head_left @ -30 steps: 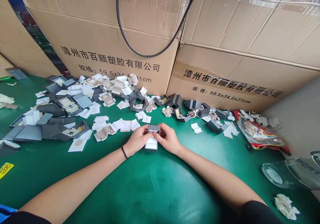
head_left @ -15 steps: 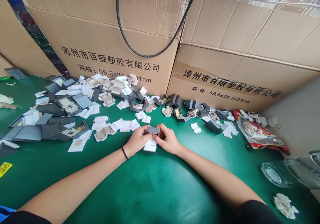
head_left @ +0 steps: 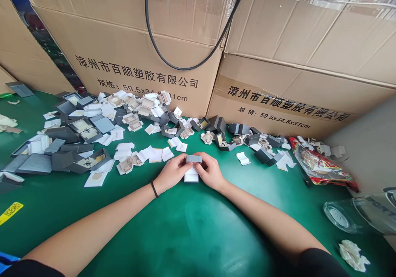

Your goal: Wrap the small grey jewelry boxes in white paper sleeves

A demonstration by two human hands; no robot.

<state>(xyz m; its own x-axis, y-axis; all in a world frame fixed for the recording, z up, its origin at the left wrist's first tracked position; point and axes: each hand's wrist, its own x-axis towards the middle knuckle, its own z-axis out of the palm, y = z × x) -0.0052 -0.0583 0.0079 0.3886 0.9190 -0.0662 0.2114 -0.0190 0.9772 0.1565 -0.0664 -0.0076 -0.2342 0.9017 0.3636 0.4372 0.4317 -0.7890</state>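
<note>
Between my two hands is a small grey box [head_left: 194, 159], with a white folded paper lining [head_left: 191, 174] showing on the side toward me. My left hand [head_left: 173, 173], a black band at its wrist, is closed on the box's left side. Gripping the right side is my right hand [head_left: 210, 171], its thumb bent in toward the middle. The fingers behind the box are hidden. Just left of my left hand lie white paper pieces [head_left: 154, 154] and a small beige carton insert [head_left: 125, 165].
Grey boxes [head_left: 85, 129] and papers are heaped at the back left; more grey boxes [head_left: 263, 155] lie at the back right. A red food packet [head_left: 321, 165], a glass jar [head_left: 340, 216] and crumpled tissue [head_left: 353, 255] sit right. Cardboard cartons [head_left: 139, 46] wall the back.
The grey box has tilted and shifted slightly right and away from me between my hands. Both hands still hold it; the things around have not moved.
</note>
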